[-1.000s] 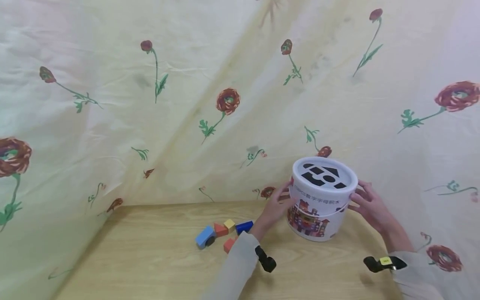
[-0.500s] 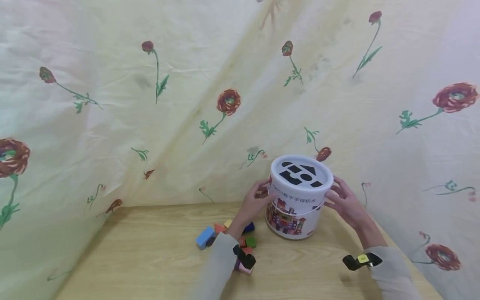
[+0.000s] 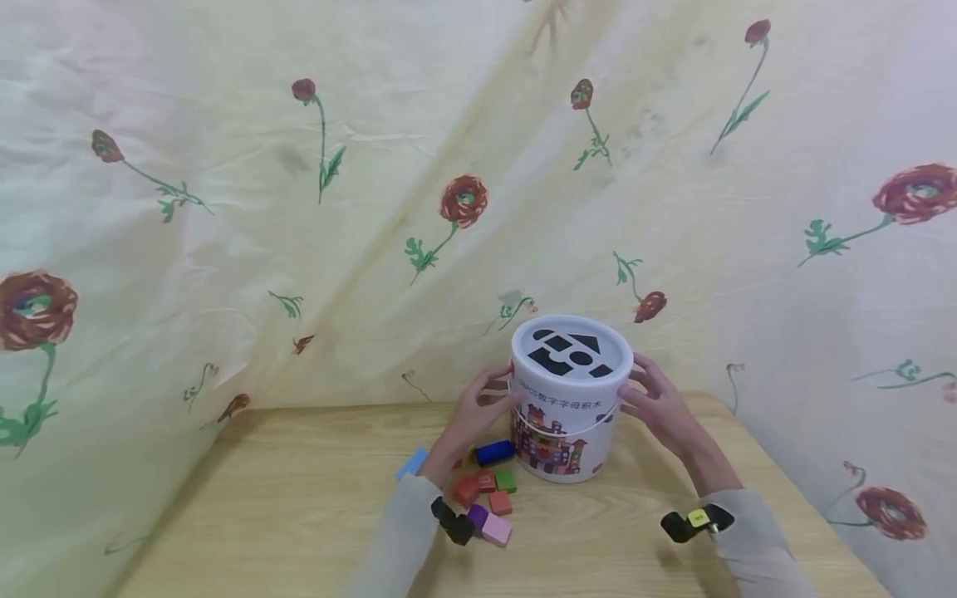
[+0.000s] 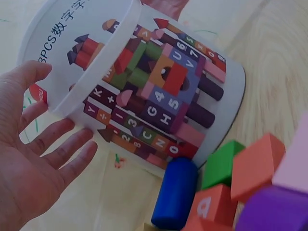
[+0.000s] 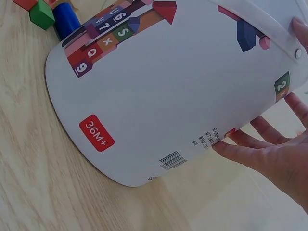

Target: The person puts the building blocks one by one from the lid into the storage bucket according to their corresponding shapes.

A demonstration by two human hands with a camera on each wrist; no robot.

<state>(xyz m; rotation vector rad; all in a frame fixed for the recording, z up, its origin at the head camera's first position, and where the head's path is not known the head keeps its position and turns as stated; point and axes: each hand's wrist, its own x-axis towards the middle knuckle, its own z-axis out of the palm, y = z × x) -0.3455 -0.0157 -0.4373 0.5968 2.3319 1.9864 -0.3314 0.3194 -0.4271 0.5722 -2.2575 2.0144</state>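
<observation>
A white toy-block bucket [image 3: 564,419] with a printed castle stands upright on the table, its lid [image 3: 572,349] cut with black-looking shaped holes. My left hand [image 3: 478,407] presses its left side; in the left wrist view the fingers [image 4: 67,154] are spread and nearly straight, the thumb near the rim. Against the opposite side lies my right hand [image 3: 661,411], its extended fingertips [image 5: 224,148] touching the wall in the right wrist view. A blue cylinder block [image 4: 175,192] lies right beside the bucket's base, touching or almost touching it.
Near the left forearm lie a green block [image 3: 506,481], several red blocks [image 3: 500,502], a purple block [image 3: 477,519] and a pink block [image 3: 497,529]. The left sleeve partly covers a light blue block [image 3: 413,463]. Flowered cloth [image 3: 359,249] hangs behind the wooden table [image 3: 299,498].
Both hands have moved the bucket leftward across the table, close to the blocks. The left forearm now covers the yellow block and most of the light blue one, while green, purple and pink blocks show.
</observation>
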